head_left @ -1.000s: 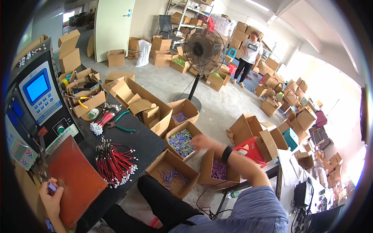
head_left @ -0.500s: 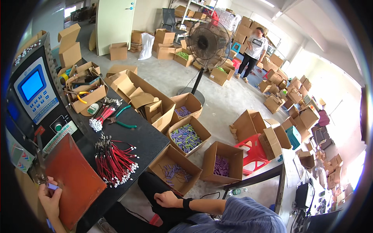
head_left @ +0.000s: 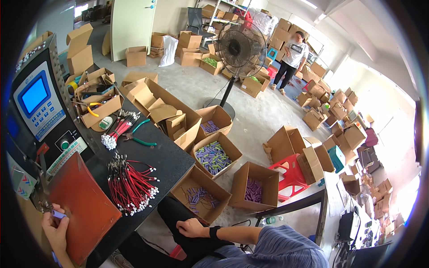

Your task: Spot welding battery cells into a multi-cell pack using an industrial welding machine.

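At the lower left, my left hand (head_left: 54,228) is closed on a small purple cylindrical battery cell (head_left: 58,214). The cell's far end meets the metal head (head_left: 44,205) of the machine, beside an orange-brown sheet (head_left: 85,207). Curled and resting on my dark-trousered leg, my right hand (head_left: 190,228) shows nothing in it. On the black bench lies a bundle of red and black wire leads (head_left: 130,185) with white connectors. Behind it are a smaller bundle of leads (head_left: 117,131) and green-handled cutters (head_left: 140,142).
The machine's control panel (head_left: 38,105) with a blue screen stands at left. Beside the bench are cardboard boxes of cells, one purple and green (head_left: 234,161), one purple (head_left: 273,178). A standing fan (head_left: 234,47), a red stool (head_left: 292,178) and another person (head_left: 295,56) are farther off.
The whole view has shifted very slightly. My left hand keeps the battery cell at the machine's head, and my right hand stays on my leg.
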`<state>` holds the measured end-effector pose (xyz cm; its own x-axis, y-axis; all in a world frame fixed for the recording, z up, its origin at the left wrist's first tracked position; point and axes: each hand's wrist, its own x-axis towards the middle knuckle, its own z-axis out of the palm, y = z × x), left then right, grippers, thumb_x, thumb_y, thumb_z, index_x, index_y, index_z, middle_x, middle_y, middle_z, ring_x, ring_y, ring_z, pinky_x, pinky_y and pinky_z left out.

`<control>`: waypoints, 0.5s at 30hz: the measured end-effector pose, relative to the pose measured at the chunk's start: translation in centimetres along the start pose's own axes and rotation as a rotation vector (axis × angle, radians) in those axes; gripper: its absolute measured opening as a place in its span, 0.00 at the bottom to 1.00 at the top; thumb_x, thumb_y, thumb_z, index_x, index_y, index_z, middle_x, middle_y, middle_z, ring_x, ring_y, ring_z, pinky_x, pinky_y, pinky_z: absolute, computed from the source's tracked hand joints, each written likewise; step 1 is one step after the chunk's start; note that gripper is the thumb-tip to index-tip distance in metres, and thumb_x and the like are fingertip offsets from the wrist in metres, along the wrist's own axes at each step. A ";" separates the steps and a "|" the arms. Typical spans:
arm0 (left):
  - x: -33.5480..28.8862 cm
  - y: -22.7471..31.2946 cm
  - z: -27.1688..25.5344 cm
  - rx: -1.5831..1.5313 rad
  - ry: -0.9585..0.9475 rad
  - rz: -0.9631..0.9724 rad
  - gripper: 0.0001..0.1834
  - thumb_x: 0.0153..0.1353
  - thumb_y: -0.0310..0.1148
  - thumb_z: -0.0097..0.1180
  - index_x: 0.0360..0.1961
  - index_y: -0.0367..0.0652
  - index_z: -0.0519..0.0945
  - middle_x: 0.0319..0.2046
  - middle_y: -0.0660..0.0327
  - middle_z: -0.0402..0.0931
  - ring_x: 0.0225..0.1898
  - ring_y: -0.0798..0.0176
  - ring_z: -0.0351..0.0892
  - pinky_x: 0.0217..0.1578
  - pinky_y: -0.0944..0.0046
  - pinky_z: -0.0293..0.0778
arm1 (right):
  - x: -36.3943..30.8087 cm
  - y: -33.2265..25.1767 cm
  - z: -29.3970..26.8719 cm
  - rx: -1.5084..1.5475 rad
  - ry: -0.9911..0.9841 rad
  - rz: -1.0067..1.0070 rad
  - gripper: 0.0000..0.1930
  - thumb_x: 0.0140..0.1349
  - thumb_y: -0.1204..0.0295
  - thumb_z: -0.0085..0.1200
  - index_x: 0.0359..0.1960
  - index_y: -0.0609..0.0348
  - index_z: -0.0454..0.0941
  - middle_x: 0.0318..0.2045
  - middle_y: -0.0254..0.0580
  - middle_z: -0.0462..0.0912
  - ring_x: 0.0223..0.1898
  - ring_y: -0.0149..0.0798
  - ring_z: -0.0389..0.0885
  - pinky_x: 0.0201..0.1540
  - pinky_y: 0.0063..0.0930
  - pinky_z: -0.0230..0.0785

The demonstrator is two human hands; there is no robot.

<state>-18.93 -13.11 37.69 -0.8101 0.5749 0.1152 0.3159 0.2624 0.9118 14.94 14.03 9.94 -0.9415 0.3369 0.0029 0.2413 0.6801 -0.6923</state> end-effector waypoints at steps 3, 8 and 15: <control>0.0 0.0 0.1 -0.009 0.005 0.011 0.22 0.47 0.19 0.56 0.47 0.39 0.71 0.35 0.64 0.70 0.35 0.75 0.68 0.38 0.75 0.64 | 0.0 0.1 0.1 0.003 -0.002 0.002 0.06 0.54 0.68 0.48 0.29 0.54 0.74 0.17 0.47 0.77 0.22 0.50 0.77 0.25 0.41 0.69; 0.1 0.1 0.1 -0.019 -0.020 0.039 0.22 0.47 0.19 0.56 0.47 0.38 0.71 0.35 0.64 0.70 0.35 0.74 0.68 0.38 0.75 0.64 | 0.0 0.2 0.3 0.013 -0.007 0.003 0.06 0.55 0.68 0.48 0.29 0.55 0.74 0.18 0.47 0.77 0.22 0.51 0.77 0.26 0.42 0.70; 0.0 0.1 0.1 -0.007 -0.011 0.025 0.22 0.47 0.19 0.55 0.46 0.38 0.71 0.35 0.63 0.69 0.35 0.74 0.68 0.38 0.75 0.64 | 0.0 0.1 0.2 0.017 -0.014 0.008 0.06 0.55 0.68 0.48 0.30 0.55 0.74 0.18 0.48 0.77 0.23 0.52 0.78 0.26 0.43 0.70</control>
<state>-18.89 -13.03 37.74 -0.7966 0.5896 0.1335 0.3322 0.2423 0.9116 14.93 13.97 9.77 -0.9429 0.3328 -0.0128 0.2446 0.6661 -0.7046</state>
